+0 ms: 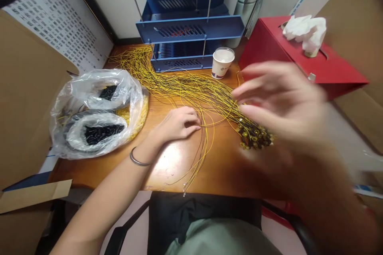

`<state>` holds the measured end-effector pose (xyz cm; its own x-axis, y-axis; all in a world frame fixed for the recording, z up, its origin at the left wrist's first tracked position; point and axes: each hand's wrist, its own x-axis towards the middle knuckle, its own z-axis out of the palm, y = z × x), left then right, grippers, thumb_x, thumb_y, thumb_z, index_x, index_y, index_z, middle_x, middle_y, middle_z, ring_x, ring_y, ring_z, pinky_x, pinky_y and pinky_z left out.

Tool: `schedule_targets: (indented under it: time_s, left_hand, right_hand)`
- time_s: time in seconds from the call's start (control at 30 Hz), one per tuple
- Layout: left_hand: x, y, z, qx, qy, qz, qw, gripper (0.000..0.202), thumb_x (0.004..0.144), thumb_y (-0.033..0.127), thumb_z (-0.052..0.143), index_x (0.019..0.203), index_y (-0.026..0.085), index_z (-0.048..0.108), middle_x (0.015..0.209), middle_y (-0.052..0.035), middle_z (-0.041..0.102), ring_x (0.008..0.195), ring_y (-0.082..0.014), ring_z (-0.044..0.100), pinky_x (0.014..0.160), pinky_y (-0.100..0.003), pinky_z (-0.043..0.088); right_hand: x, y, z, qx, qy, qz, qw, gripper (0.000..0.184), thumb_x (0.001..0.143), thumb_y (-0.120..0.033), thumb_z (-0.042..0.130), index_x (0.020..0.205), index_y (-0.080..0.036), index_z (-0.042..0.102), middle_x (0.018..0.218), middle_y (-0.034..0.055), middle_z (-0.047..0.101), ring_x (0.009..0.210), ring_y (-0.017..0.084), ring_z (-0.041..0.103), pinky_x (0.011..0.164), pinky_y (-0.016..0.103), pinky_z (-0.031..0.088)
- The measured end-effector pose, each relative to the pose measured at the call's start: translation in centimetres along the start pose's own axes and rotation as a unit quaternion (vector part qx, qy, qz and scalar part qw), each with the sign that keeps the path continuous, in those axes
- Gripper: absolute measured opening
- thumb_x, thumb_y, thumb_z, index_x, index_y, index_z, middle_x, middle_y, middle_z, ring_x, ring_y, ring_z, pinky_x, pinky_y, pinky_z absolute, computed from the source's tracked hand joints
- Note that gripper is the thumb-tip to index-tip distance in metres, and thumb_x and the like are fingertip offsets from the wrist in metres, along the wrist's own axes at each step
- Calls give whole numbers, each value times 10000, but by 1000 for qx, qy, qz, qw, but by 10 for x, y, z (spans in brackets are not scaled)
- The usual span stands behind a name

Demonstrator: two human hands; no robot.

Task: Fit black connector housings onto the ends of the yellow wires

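My left hand (178,124) rests on the wooden desk (221,167), fingers curled and pinched on thin yellow wires (191,87) that fan across the desk. A silver bangle (137,160) circles that wrist. My right hand (278,99) hovers above the desk, blurred by motion, its fingers stretched out and apart, holding nothing I can see. Below it lies a cluster of small brass-coloured connectors (255,135) at the wire ends.
A clear plastic bag (95,111) with small black parts sits at the left. A blue tiered rack (188,28) stands at the back, a paper cup (222,62) beside it. A red box (299,59) with white tissue is at the right. Cardboard flanks both sides.
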<state>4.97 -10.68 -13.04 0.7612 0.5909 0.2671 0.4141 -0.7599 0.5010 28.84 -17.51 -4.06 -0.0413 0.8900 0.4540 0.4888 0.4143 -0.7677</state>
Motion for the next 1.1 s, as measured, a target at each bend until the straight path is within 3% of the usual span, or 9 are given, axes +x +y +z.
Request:
schedule_targets:
  time_s: [0.13,0.27,0.43,0.6,0.7,0.77,0.93,1.03,1.1]
  left_hand:
    - [0,2,-1,-4,-7,-6,1000,193,949,276,544,869,185,695,896,-63,686,877,-179,621,815,-312,486]
    - [0,2,-2,-10,16,-30,999,176,952,280,536,878,169,650,851,-52,670,789,-160,596,736,-292,463]
    - [-3,2,-5,-40,99,-61,992,154,932,258,566,864,149,651,782,-34,688,663,-118,568,656,-251,437]
    - [-5,4,-12,-79,117,-32,989,168,870,250,639,746,142,674,700,-23,692,623,-106,572,635,-230,432]
    - [-5,4,-13,-96,110,-27,989,237,888,324,639,748,146,710,705,-34,714,641,-120,590,656,-248,436]
    - [-3,3,-11,-120,119,-40,985,322,935,397,575,820,146,740,791,-61,752,710,-142,629,710,-274,453]
    - [2,9,-5,-160,69,-74,982,478,997,466,432,892,156,780,799,-70,760,731,-149,616,738,-295,442]
    - [4,14,-2,-190,6,-85,978,388,963,430,528,856,160,786,732,-48,733,694,-131,589,698,-267,435]
    - [4,16,-2,-230,-29,-103,967,320,923,397,601,852,146,785,747,-53,731,694,-127,599,677,-251,443]
  right_hand:
    - [-9,42,38,-61,-3,37,997,143,878,-307,645,880,-180,710,611,-10,605,500,109,519,504,259,445]
    - [-25,58,51,-78,-33,22,996,196,866,-298,653,987,-155,707,480,-68,477,421,91,420,507,258,411]
    - [-29,54,54,-84,-76,43,993,495,896,-319,639,1339,-109,568,657,-15,691,458,107,523,561,270,476]
    - [-29,57,64,-115,-50,3,992,348,953,-291,574,1235,-104,653,1133,112,744,864,192,728,793,309,566]
    - [-35,57,72,-127,-34,-39,991,334,998,-201,452,1250,-101,646,1227,122,708,1074,210,698,925,324,538]
    - [-40,53,77,-129,-51,-72,988,322,988,-169,451,1221,-119,667,1176,107,732,1022,197,712,894,304,536]
    - [-51,38,95,-124,-122,-139,975,286,963,-143,464,868,-159,734,700,36,718,602,147,644,597,281,451]
    - [-55,35,104,-105,-154,-153,970,330,948,-122,442,748,-154,703,647,41,678,560,142,591,547,286,385]
    - [-56,35,107,-86,-172,-153,969,314,937,-110,439,798,-155,717,695,50,701,586,145,599,547,281,376]
